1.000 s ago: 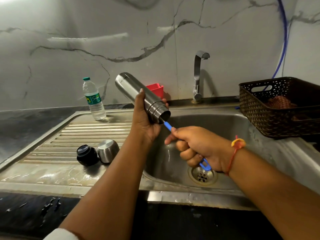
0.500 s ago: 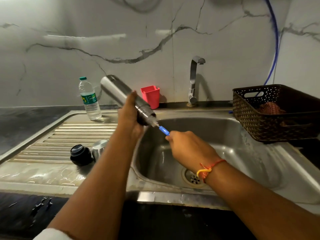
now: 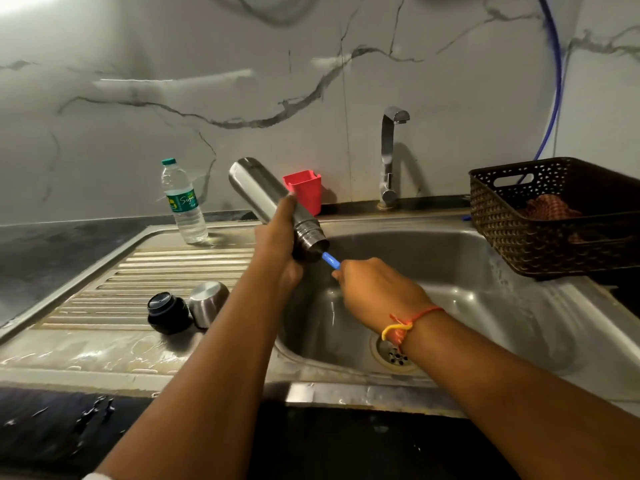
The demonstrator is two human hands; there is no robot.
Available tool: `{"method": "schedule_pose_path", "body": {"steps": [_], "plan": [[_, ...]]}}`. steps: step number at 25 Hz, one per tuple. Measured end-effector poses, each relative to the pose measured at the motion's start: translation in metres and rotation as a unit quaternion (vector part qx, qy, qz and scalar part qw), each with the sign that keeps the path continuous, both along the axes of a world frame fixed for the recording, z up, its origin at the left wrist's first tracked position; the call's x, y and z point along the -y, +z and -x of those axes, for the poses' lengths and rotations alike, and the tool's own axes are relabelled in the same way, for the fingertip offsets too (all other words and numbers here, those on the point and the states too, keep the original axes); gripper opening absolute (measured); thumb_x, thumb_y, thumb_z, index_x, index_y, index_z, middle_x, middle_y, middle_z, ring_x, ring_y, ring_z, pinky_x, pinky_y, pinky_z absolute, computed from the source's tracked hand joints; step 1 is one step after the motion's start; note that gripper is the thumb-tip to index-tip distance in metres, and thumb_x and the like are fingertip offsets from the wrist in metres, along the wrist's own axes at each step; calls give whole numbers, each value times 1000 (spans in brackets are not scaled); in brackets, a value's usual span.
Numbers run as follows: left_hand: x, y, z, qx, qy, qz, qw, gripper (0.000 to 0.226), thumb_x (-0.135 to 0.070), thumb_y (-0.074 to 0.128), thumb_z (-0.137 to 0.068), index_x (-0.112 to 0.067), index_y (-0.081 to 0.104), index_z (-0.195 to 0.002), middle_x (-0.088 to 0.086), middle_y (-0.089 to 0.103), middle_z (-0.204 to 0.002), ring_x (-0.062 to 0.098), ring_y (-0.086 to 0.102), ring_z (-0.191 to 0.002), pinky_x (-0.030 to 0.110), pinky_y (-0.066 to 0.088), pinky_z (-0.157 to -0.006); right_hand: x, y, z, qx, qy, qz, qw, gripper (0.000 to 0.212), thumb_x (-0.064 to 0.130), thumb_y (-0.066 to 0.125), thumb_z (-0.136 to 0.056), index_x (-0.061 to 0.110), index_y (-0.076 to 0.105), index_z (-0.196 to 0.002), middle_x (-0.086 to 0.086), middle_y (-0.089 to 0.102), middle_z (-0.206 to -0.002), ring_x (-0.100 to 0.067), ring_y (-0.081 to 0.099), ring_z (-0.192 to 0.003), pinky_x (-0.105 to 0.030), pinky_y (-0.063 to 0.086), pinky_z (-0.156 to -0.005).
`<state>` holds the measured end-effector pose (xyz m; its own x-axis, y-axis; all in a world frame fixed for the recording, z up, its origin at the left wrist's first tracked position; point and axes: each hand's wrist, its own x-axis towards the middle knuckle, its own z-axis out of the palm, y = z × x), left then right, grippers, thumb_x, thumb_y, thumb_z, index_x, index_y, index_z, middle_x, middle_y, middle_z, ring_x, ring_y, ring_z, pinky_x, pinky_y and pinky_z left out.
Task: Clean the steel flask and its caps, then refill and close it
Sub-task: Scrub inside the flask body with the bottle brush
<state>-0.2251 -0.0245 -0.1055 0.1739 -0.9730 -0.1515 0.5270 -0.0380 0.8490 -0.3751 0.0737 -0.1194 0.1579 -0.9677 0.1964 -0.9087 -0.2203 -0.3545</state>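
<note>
My left hand [image 3: 277, 244] grips the steel flask [image 3: 258, 190] near its neck, tilted with the open mouth pointing down and right over the sink basin [image 3: 467, 292]. My right hand [image 3: 374, 292] holds the blue handle of a bottle brush [image 3: 330, 260], whose head is hidden inside the flask mouth. The black inner cap [image 3: 168, 311] and the steel outer cap [image 3: 207, 303] lie side by side on the ribbed drainboard [image 3: 156, 271], left of my left forearm.
A clear plastic water bottle [image 3: 183, 202] stands at the back of the drainboard. A red plastic holder [image 3: 304, 190] sits behind the flask, a steel tap [image 3: 389, 161] beside it. At the right a dark perforated basket [image 3: 554, 230] holds a scrubber. The drain [image 3: 394, 355] is below my right wrist.
My right hand has pushed the brush deeper into the flask, so less blue handle shows. The flask stays tilted in my left hand.
</note>
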Motion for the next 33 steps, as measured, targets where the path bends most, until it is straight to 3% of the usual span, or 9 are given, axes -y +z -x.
{"method": "schedule_pose_path", "body": {"steps": [4, 7, 9, 11, 13, 17, 19, 24, 33], "plan": [[-8, 9, 5, -65, -71, 43, 994, 64, -46, 74, -87, -7, 51, -133, 16, 68, -116, 27, 72, -94, 42, 60, -84, 7, 5, 7, 236, 33, -110, 965, 33, 36, 41, -103, 17, 65, -91, 3, 45, -59, -11, 43, -46, -24, 30, -43], [-9, 5, 3, -114, -89, 61, 988, 63, -48, 66, -92, -7, 51, -137, 20, 62, -130, 33, 66, -118, 47, 54, -101, 0, 13, 19, 538, 72, -306, 782, 32, 36, 39, -105, 13, 58, -93, 6, 28, -55, -5, 20, -39, -16, 18, -34], [-12, 0, 4, -162, -132, 84, 974, 70, -46, 69, -91, -6, 46, -144, 21, 61, -131, 34, 63, -122, 47, 52, -104, -3, 17, 23, 622, 108, -407, 660, 29, 36, 41, -104, 14, 56, -93, 8, 25, -54, -2, 19, -37, -14, 18, -31], [-11, 1, 4, -213, -167, 100, 958, 82, -48, 73, -87, -5, 39, -149, 20, 60, -128, 33, 63, -119, 46, 52, -104, -5, 18, 24, 642, 133, -465, 594, 29, 38, 43, -103, 14, 56, -91, 9, 26, -53, -1, 22, -35, -14, 20, -29], [-12, 2, 4, -224, -157, 98, 957, 86, -48, 78, -84, -5, 38, -147, 19, 65, -115, 29, 69, -105, 43, 58, -94, -3, 14, 19, 611, 129, -470, 623, 30, 39, 43, -103, 15, 56, -91, 9, 27, -53, -2, 21, -36, -14, 21, -30], [-9, 7, 5, -109, -81, 56, 989, 73, -45, 81, -81, -5, 48, -133, 17, 67, -101, 27, 71, -82, 40, 62, -73, 4, 3, 1, 321, 43, -203, 924, 36, 39, 38, -104, 17, 60, -86, 2, 43, -59, -12, 37, -44, -22, 28, -43], [2, 12, -10, -58, 0, 35, 998, 67, -42, 83, -80, -6, 52, -127, 16, 69, -109, 31, 73, -86, 46, 63, -74, 2, -1, 2, 110, 26, -67, 991, 32, 39, 38, -104, 21, 61, -92, -1, 54, -71, -19, 50, -60, -29, 34, -55], [14, 5, -29, -80, 70, 2, 994, 83, -44, 91, -66, -9, 49, -128, 10, 68, -101, 28, 73, -71, 46, 61, -68, -11, 2, 0, -58, 23, 34, 997, 31, 35, 33, -106, 20, 58, -118, 4, 40, -69, -18, 39, -56, -33, 30, -53], [-4, 7, -9, -3, 65, -13, 998, 72, -43, 82, -82, -11, 42, -133, 18, 66, -118, 30, 75, -85, 40, 61, -60, 0, 0, -2, -47, 4, 41, 998, 34, 36, 34, -105, 17, 59, -118, -9, 61, -92, -29, 55, -74, -34, 37, -62]]}}
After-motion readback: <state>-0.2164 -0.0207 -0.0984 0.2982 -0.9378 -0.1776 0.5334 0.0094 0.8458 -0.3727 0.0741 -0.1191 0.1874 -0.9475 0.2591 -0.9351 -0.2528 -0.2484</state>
